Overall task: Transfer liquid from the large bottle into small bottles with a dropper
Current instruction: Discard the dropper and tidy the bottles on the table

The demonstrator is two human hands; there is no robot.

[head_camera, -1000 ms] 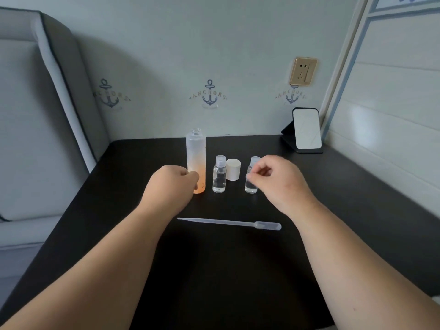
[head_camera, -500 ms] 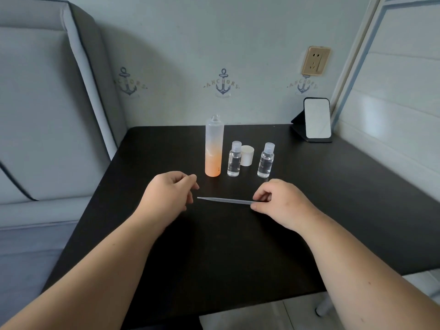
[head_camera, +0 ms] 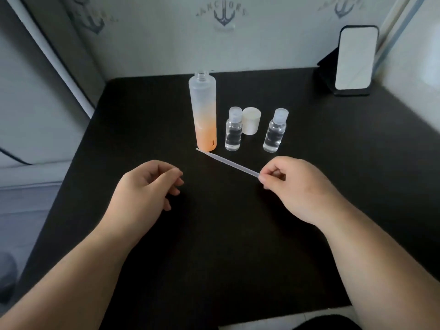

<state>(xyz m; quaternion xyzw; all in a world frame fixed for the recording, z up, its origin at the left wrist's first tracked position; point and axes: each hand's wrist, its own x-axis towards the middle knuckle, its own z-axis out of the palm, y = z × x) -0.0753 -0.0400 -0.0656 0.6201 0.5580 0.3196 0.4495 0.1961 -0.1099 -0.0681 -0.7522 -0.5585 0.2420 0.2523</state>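
Nearest the camera, above the black surface point(head_camera: 238, 246), the left hand point(head_camera: 145, 189) hovered loosely curled and held nothing, while the right hand point(head_camera: 295, 186) pinched the bulb end of a clear plastic dropper point(head_camera: 228, 163), its tip reaching toward the base of the tall frosted bottle with orange liquid point(head_camera: 203, 115), uncapped. Beyond stood two small clear bottles point(head_camera: 233, 132), capped, and a white cap point(head_camera: 251, 121). Judged: dropper picked up; next, lift the tip into the tall bottle's narrow neck
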